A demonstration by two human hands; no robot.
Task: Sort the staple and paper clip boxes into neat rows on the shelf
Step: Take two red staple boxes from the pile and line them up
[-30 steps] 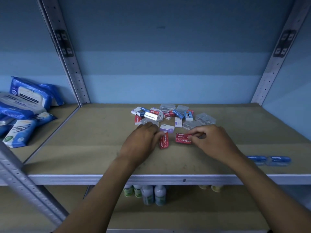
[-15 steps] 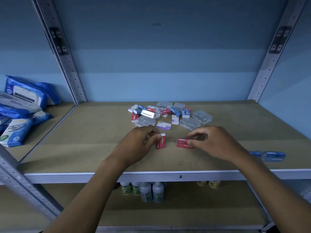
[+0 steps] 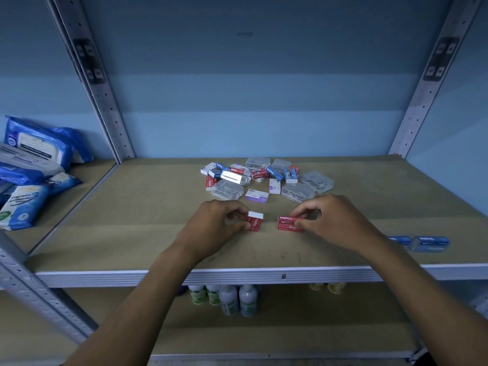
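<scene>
My left hand (image 3: 216, 228) pinches a red staples box (image 3: 255, 222) that stands on end on the brown shelf board (image 3: 132, 220). My right hand (image 3: 335, 223) grips a second red staples box (image 3: 288, 224) lying flat, a short gap to the right of the first. Behind both hands sits a loose pile of small boxes (image 3: 253, 175): red, blue, white and purple staple boxes mixed with clear plastic paper clip boxes (image 3: 298, 192). Two blue boxes (image 3: 430, 243) lie side by side near the front edge at the right.
Blue wipe packets (image 3: 34, 165) are heaped on the neighbouring shelf at the left. Grey perforated uprights (image 3: 105, 101) frame the bay. Small bottles (image 3: 232, 299) stand on the lower shelf under the metal front edge (image 3: 264, 276).
Both hands have drawn the two red boxes a little toward the front edge and further apart. The left box has turned more upright.
</scene>
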